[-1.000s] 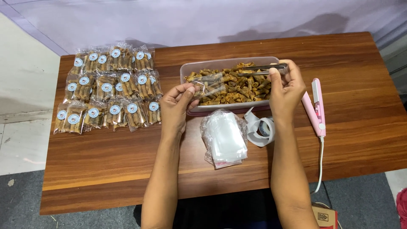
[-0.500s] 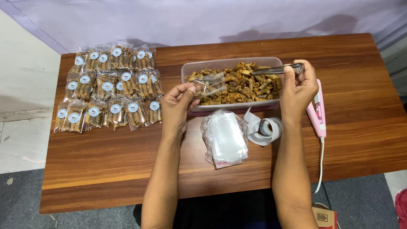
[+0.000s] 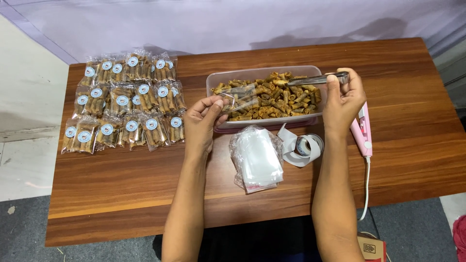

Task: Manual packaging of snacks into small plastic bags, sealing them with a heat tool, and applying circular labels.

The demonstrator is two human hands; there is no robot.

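Observation:
My left hand [image 3: 204, 121] holds a small clear plastic bag [image 3: 239, 97] by its edge, stretched over the near left part of a clear plastic tub [image 3: 213, 80] full of brown rolled snacks [image 3: 272, 99]. My right hand [image 3: 343, 99] grips metal tongs [image 3: 315, 79] at their far end. The tongs lie level over the snacks, tips pointing left toward the bag. I cannot tell if the tips pinch a snack.
Several rows of filled, sticker-sealed snack packets [image 3: 124, 99] lie at the left of the wooden table [image 3: 121, 194]. A stack of empty clear bags [image 3: 256, 159], a roll of sticker labels [image 3: 305, 146] and a pink handheld sealer [image 3: 363, 131] with its white cord sit near me.
My right hand has drawn the tongs to the right across the tub. The left hand keeps the bag in about the same place.

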